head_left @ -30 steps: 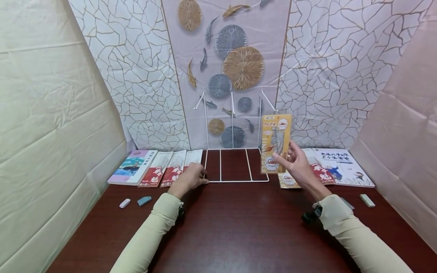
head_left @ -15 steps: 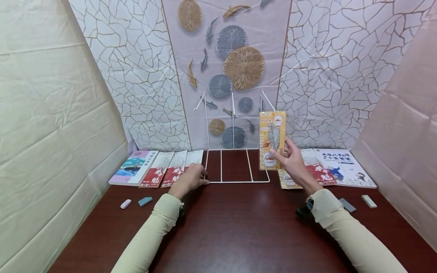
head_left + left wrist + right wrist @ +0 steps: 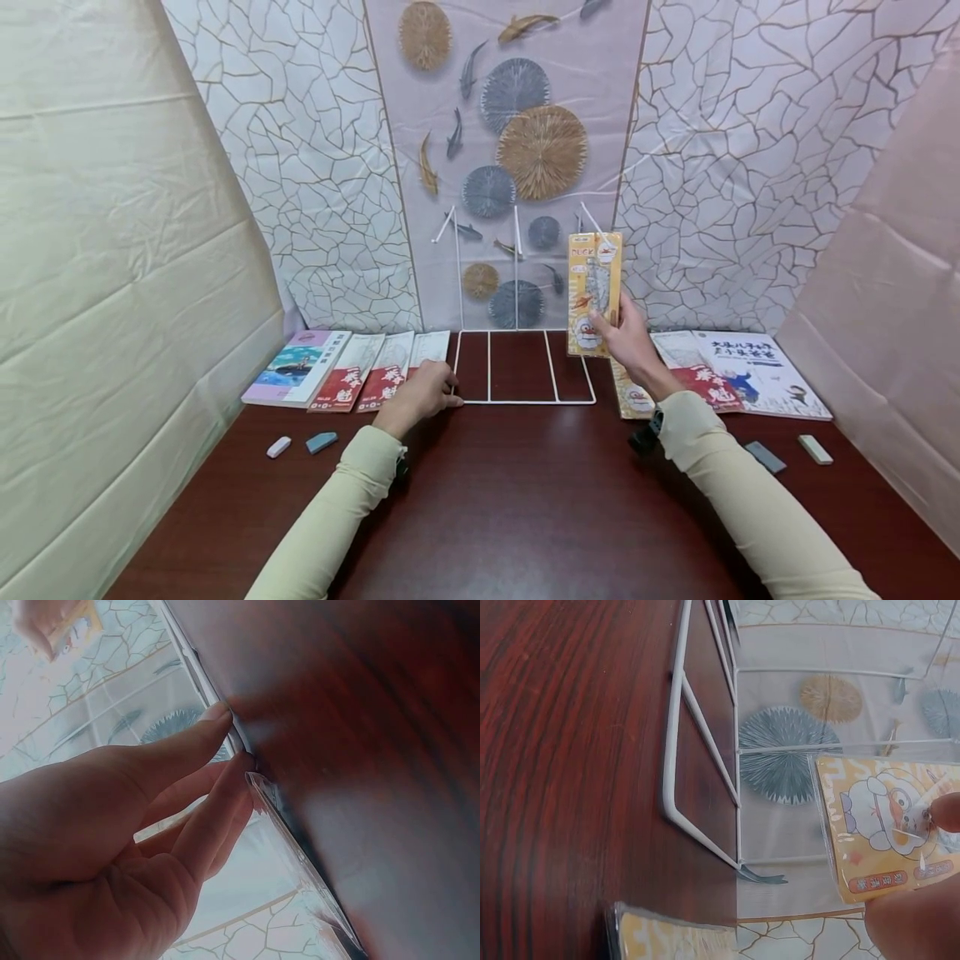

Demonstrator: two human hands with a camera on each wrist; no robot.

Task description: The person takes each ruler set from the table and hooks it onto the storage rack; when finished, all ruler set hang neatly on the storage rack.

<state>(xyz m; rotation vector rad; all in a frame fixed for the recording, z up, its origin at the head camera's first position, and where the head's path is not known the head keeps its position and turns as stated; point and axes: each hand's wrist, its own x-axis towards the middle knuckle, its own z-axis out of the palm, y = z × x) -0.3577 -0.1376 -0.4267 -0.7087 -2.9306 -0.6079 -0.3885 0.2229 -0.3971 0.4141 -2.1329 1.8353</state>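
Observation:
My right hand (image 3: 630,337) holds a yellow carded ruler set (image 3: 577,287) upright by its right side, thumb on the front. The card is printed "DUCK" and has a clear window. Its top overlaps the right hook (image 3: 596,221) of a white wire rack (image 3: 525,402); whether they touch I cannot tell. With thumb and fingertips, my left hand (image 3: 422,392) pinches the rack's base at the front left corner. In the left wrist view the thumb (image 3: 214,720) lies against the rod. The right wrist view shows the card's lower part (image 3: 877,802) beside the rack.
Left of the rack lie a picture book (image 3: 296,367) and several red-and-white booklets (image 3: 337,383). At right are another yellow pack (image 3: 633,396), a red-and-white booklet (image 3: 705,379) and a white book (image 3: 761,375). Small erasers (image 3: 322,442) lie nearer. A patterned cloth (image 3: 697,167) hangs behind.
My right hand has moved the ruler set left and upward, bringing its top to the right hook. The left hand stays at the rack's corner. The view has shifted slightly.

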